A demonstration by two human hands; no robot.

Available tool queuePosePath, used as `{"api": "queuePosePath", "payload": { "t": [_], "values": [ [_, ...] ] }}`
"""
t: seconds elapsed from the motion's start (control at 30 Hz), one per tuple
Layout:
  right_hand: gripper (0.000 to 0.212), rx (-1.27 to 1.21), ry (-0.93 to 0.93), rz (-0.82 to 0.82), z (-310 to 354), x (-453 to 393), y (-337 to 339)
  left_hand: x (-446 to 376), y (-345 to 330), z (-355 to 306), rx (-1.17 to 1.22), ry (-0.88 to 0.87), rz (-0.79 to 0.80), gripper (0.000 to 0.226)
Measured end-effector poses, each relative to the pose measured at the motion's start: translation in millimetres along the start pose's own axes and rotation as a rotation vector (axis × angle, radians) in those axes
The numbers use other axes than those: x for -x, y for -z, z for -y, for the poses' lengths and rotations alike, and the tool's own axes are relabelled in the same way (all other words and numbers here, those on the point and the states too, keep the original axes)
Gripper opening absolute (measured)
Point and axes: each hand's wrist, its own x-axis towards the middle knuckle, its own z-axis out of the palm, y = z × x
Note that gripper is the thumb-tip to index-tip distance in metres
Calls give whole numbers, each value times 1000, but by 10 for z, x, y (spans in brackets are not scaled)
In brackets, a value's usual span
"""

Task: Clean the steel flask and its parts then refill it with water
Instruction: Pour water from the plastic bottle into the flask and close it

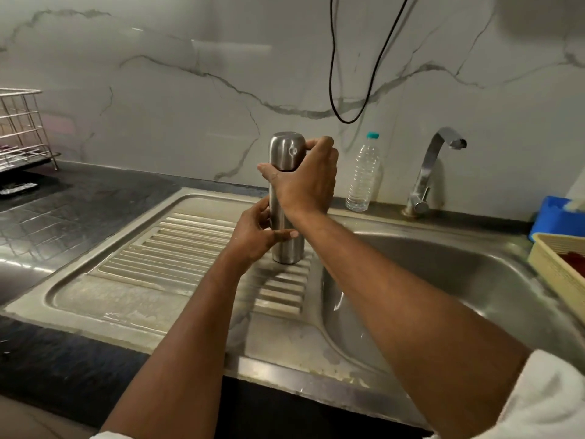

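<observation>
Right hand (pixel 305 177): wrapped over flask (pixel 286 198) cap, arm outstretched.
Left hand (pixel 259 232): gripping flask body.
Flask: upright on sink (pixel 142 280) drainboard.

I worked in a home kitchen: steel sink (pixel 443 280) with ribbed drainboard (pixel 177 248), tap (pixel 433 166), marble-look backsplash (pixel 158 90), dark stone counter (pixel 63 210), wire dish rack (pixel 22 128).
</observation>
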Motion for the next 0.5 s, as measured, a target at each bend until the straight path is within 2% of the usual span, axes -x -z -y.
{"api": "queuePosePath", "payload": {
  "t": [0.1,0.17,0.23,0.43,0.5],
  "values": [
    [89,-8,19,89,-125,-71,64,-20,31,25,-26,1,12,79],
    [92,-12,19,180,-248,-80,117,-18,35,33,-54,14,16,86],
    [93,-7,25,265,-376,-74,167,-24,30,36,-100,24,9,92],
    [88,-88,-7,562,-557,-67,301,-26,20,84,-234,14,-16,82],
    [89,-86,4,614,-619,-41,284,-31,15,107,-274,2,-33,79]
  ]
}}
